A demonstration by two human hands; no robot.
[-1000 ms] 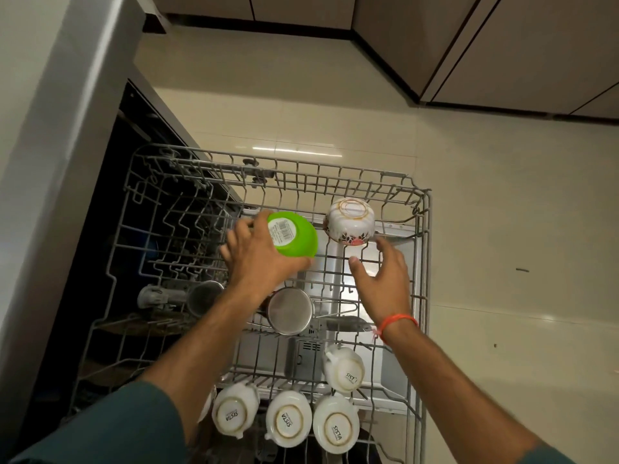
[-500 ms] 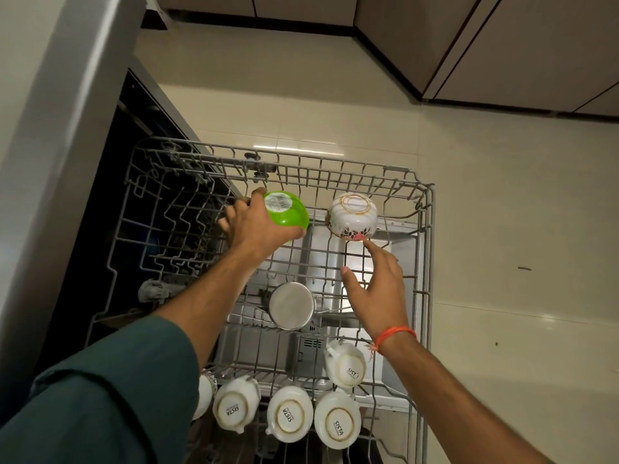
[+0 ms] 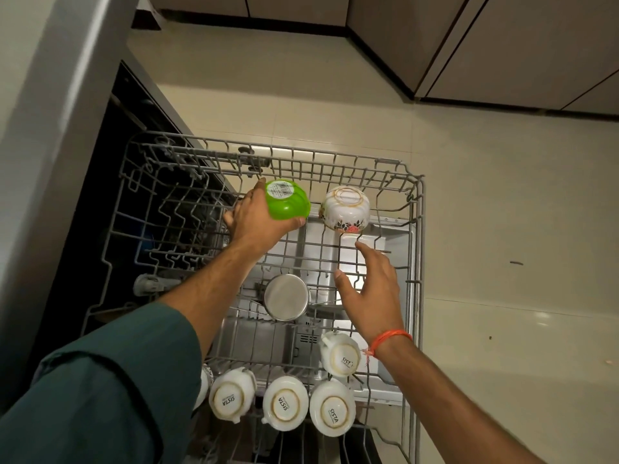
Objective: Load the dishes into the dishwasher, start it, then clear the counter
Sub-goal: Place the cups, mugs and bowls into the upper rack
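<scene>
The dishwasher's grey wire upper rack [image 3: 417,229] is pulled out over the open door. My left hand [image 3: 258,219] grips an upside-down green bowl [image 3: 288,200] with a barcode sticker at the rack's far side. Just right of it, a white floral bowl [image 3: 346,207] sits upside down on the rack. My right hand [image 3: 371,283] hovers below that bowl with fingers spread, holding nothing. A steel cup [image 3: 286,298] lies in the rack's middle. Several white cups [image 3: 284,403] marked SISTA stand inverted along the near edge.
The dark dishwasher opening [image 3: 140,209] and its steel side panel [image 3: 57,145] are at the left. Beige floor tiles [image 3: 502,229] spread to the right. Brown cabinet fronts [image 3: 502,45] run along the top.
My left hand carried the green bowl farther toward the rack's far edge, beside the floral bowl. My right hand drew slightly back from the floral bowl.
</scene>
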